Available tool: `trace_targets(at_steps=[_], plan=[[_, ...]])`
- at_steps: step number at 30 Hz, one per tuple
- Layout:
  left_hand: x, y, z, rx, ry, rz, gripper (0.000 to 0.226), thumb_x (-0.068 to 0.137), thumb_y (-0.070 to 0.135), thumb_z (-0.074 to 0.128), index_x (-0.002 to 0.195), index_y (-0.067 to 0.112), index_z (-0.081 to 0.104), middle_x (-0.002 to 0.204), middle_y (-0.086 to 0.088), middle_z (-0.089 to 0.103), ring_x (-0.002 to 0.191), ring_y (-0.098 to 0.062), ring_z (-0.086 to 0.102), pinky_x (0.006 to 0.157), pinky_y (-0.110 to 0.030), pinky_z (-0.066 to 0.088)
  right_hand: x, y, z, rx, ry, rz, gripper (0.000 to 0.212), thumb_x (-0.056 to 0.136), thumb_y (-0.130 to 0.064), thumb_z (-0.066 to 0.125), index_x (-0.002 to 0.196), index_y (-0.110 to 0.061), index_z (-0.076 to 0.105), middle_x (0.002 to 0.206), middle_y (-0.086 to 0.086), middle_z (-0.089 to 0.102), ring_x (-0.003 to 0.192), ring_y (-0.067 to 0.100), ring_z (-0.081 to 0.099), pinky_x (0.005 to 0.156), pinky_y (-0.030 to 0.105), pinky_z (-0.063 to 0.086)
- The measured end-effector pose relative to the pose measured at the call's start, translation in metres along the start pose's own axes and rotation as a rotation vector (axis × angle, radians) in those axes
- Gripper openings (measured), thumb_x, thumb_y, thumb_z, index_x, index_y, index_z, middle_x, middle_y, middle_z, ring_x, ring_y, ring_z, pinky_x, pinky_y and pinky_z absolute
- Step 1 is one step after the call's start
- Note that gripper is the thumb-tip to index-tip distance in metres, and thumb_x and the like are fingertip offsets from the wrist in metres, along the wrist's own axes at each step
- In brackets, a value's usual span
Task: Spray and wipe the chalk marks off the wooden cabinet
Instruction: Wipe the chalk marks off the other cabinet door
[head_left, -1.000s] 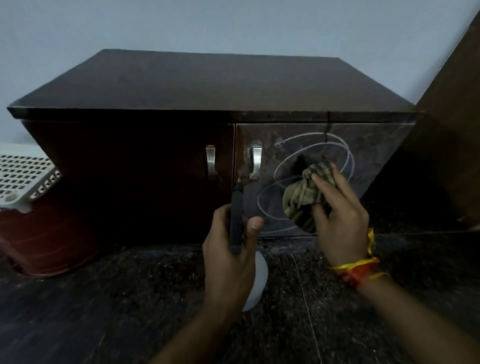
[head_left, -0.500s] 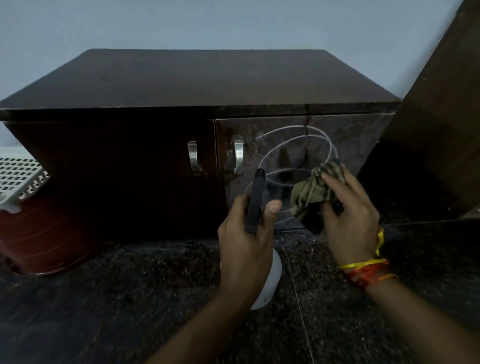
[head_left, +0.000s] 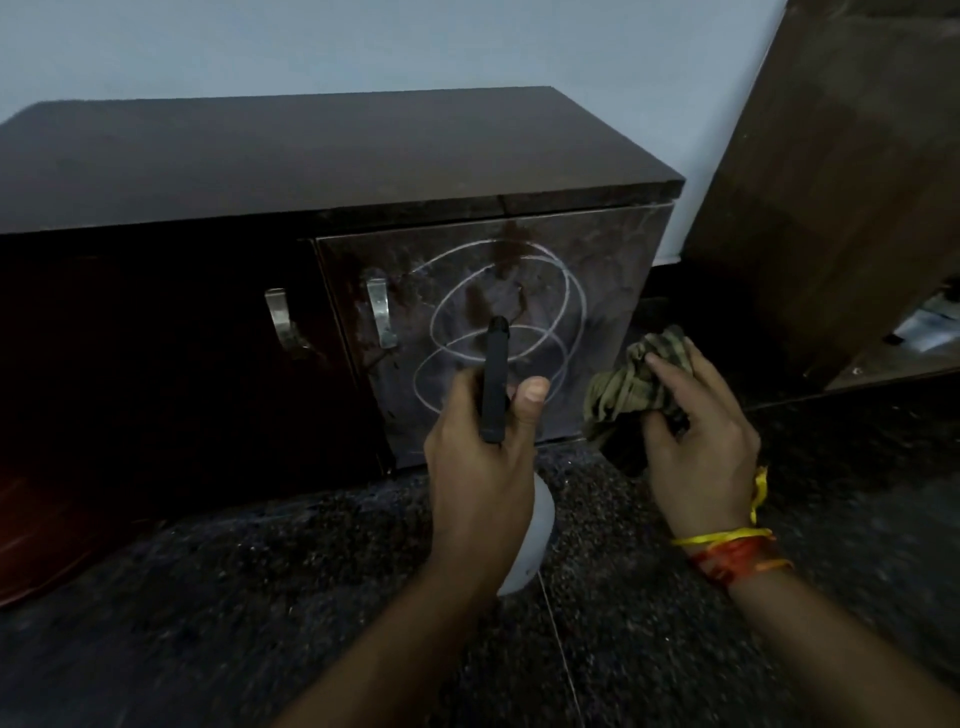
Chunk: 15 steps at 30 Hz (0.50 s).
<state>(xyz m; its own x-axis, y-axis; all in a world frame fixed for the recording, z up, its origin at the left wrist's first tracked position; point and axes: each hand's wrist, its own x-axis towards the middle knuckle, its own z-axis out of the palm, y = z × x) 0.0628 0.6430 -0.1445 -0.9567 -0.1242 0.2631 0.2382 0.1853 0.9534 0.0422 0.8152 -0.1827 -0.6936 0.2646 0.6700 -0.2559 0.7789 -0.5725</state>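
Two hands in view, both occupied, in front of a dark wooden cabinet (head_left: 311, 156) on a speckled dark stone floor (head_left: 260, 597)

Left hand (head_left: 480, 467): fingers and thumb curled round a spray bottle (head_left: 527, 540), thumb tip up beside its black nozzle head (head_left: 494, 379), white body showing below the palm; nozzle aimed at the right-hand door (head_left: 613, 291), close to it, contact with the door impossible to tell

Right hand (head_left: 701, 447): fingers curled over a bunched olive striped cloth (head_left: 631, 384), thumb tucked under the bundle, red and yellow threads (head_left: 732, 553) tied round the wrist; cloth held off the lower right corner of the door, just beside it, touching or apart not clear

Chalk marks (head_left: 498, 322): several overlapping white ovals, unbroken, across the middle of the right-hand door, lower loops partly hidden behind the nozzle head; darker wet-looking blotches and streaks around the upper loops and near the handle

Two metal handles (head_left: 378, 319), one on each door, either side of the centre seam; left door in deep shadow

Pale wall (head_left: 363, 47) behind the cabinet; tall brown wooden panel (head_left: 841, 182) leaning at the right edge; reddish-brown rounded object (head_left: 31, 535) at the far left, partly out of view, too dark to identify
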Motion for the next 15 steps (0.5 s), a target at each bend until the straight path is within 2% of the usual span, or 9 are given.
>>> trace_targets(at_steps=[3, 6, 8, 12, 15], plan=[[0.001, 0.004, 0.005, 0.001, 0.014, 0.000, 0.024, 0.078, 0.064, 0.047, 0.084, 0.042, 0.050, 0.068, -0.016, 0.056, 0.064, -0.033, 0.056, 0.061, -0.047, 0.047, -0.001, 0.003, -0.005, -0.005, 0.004, 0.011, 0.050, 0.075, 0.017, 0.062, 0.120, -0.004, 0.063, 0.138, 0.017, 0.049, 0.126, 0.020, 0.047, 0.107, 0.010, 0.030], [0.002, 0.005, 0.010, 0.030, -0.021, 0.031, 0.023, 0.081, 0.063, 0.049, 0.086, 0.041, 0.052, 0.064, -0.006, 0.056, 0.062, -0.023, 0.058, 0.063, -0.041, 0.049, -0.002, 0.005, -0.009, -0.019, -0.009, 0.015, 0.051, 0.075, 0.018, 0.061, 0.121, -0.003, 0.062, 0.138, 0.018, 0.049, 0.126, 0.020, 0.047, 0.106, 0.008, 0.028], [0.000, 0.004, 0.014, 0.029, -0.063, 0.025, 0.023, 0.082, 0.062, 0.050, 0.088, 0.039, 0.053, 0.061, -0.002, 0.053, 0.060, -0.023, 0.057, 0.061, -0.045, 0.050, -0.003, 0.007, -0.011, -0.025, -0.009, 0.026, 0.052, 0.074, 0.018, 0.062, 0.121, -0.003, 0.062, 0.138, 0.017, 0.049, 0.126, 0.019, 0.046, 0.106, 0.006, 0.027], [-0.006, -0.004, 0.020, 0.078, -0.130, 0.020, 0.026, 0.082, 0.063, 0.049, 0.093, 0.039, 0.053, 0.065, -0.002, 0.056, 0.063, -0.021, 0.058, 0.062, -0.045, 0.051, -0.004, 0.011, -0.012, -0.027, -0.006, 0.049, 0.051, 0.074, 0.018, 0.061, 0.120, -0.003, 0.063, 0.139, 0.016, 0.048, 0.126, 0.017, 0.045, 0.105, 0.005, 0.026], [-0.015, -0.017, 0.016, 0.079, -0.119, -0.008, 0.032, 0.083, 0.061, 0.051, 0.092, 0.032, 0.057, 0.065, -0.006, 0.056, 0.060, -0.021, 0.056, 0.057, -0.040, 0.048, -0.006, 0.014, -0.012, -0.014, -0.001, 0.037, 0.045, 0.077, 0.013, 0.057, 0.119, -0.002, 0.063, 0.138, 0.018, 0.049, 0.124, 0.020, 0.047, 0.104, 0.005, 0.028]])
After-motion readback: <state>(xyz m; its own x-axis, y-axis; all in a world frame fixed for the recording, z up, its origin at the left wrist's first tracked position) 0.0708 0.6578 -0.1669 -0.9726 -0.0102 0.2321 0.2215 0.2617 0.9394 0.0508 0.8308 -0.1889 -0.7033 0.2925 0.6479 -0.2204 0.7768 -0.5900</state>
